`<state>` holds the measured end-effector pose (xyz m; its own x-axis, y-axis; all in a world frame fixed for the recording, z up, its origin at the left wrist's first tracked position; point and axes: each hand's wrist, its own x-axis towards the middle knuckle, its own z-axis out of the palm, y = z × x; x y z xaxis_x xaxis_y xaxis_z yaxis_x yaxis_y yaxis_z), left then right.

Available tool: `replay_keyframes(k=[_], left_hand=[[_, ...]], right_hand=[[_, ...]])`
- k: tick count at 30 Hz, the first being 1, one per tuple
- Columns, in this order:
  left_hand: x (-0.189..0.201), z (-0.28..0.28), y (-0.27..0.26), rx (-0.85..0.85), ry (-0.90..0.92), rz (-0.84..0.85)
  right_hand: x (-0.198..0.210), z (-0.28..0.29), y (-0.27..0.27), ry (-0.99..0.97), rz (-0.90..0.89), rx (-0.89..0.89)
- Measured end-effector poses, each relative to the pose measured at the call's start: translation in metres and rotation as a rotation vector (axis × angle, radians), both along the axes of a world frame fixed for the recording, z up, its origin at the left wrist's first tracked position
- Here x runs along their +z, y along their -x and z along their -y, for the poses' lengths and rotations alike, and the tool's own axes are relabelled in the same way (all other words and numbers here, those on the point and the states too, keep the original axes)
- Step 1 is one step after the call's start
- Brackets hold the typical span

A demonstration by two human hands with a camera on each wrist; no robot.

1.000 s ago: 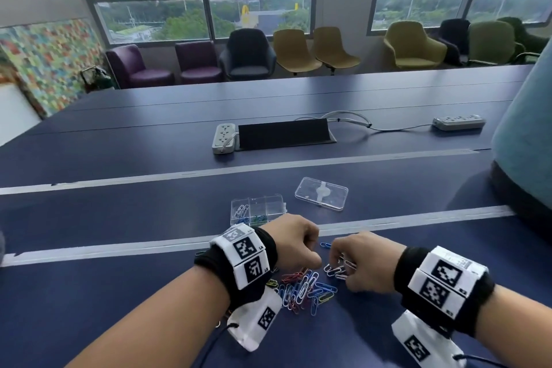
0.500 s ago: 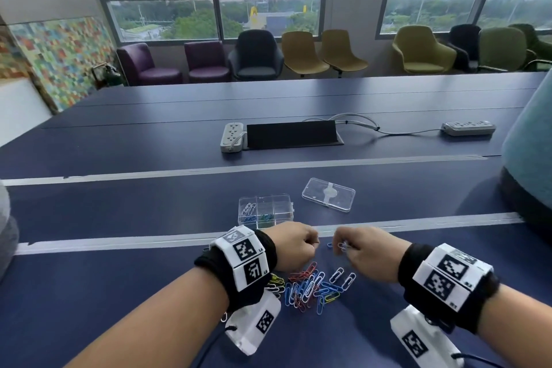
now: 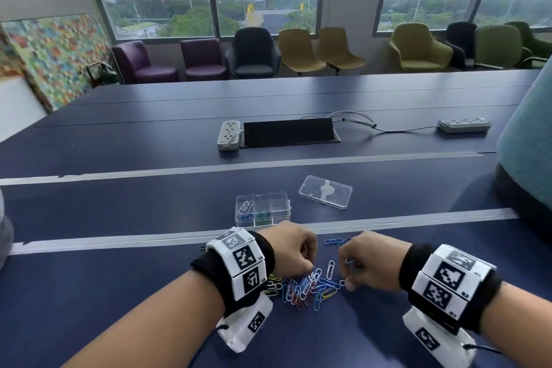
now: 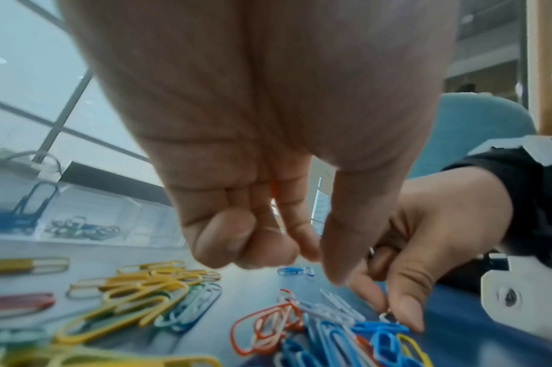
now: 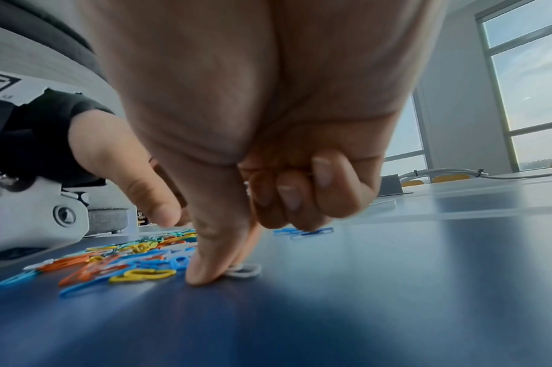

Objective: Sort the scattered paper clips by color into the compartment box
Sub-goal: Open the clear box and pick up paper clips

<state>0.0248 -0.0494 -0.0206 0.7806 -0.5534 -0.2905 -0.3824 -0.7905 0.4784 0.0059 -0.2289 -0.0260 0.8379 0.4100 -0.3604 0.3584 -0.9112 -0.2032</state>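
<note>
A long dark blue table (image 3: 125,206) with pale tape stripes fills the room's middle, with purple, grey, mustard and green chairs (image 3: 298,51) lined under wide windows behind it. On the table farther back lie 2 white power strips (image 3: 228,134) beside a black cable hatch (image 3: 288,131).

Nearer sits the clear plastic compartment box (image 3: 262,208), open, its near-left cells holding white, blue and green clips; its flat clear lid (image 3: 325,192) lies apart to the right. The head view alone shows this layout.

The left hand (image 3: 291,249) hovers over the heap with fingers curled inward. From the left wrist camera its thumb and forefinger tips nearly meet above the clips, but whether they pinch anything cannot be told. The right hand (image 3: 372,260) is curled too; the right wrist camera shows what the head view hides, its thumb (image 5: 211,260) and forefinger pinching a white paper clip (image 5: 244,270) against the table at the heap's right edge.

The loose pile of coloured paper clips (image 3: 304,287), blue, white, red, yellow and green, lies between the 2 hands. A few blue paper clips (image 3: 336,241) lie apart, just beyond the pile.
</note>
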Motion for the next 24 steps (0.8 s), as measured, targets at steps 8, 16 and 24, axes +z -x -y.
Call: replay_keyframes(k=[8, 16, 24], left_hand=[[-0.008, 0.006, -0.003, -0.162, -0.148, 0.122], [-0.005, -0.005, -0.005, -0.093, -0.097, 0.151], [-0.005, -0.008, 0.001, -0.113, -0.087, 0.121]], right_hand=[[-0.004, 0.004, 0.005, 0.122, -0.021, 0.061], [-0.007, 0.003, 0.004, 0.029, 0.033, 0.011], [-0.005, -0.005, -0.005, 0.058, 0.066, 0.085]])
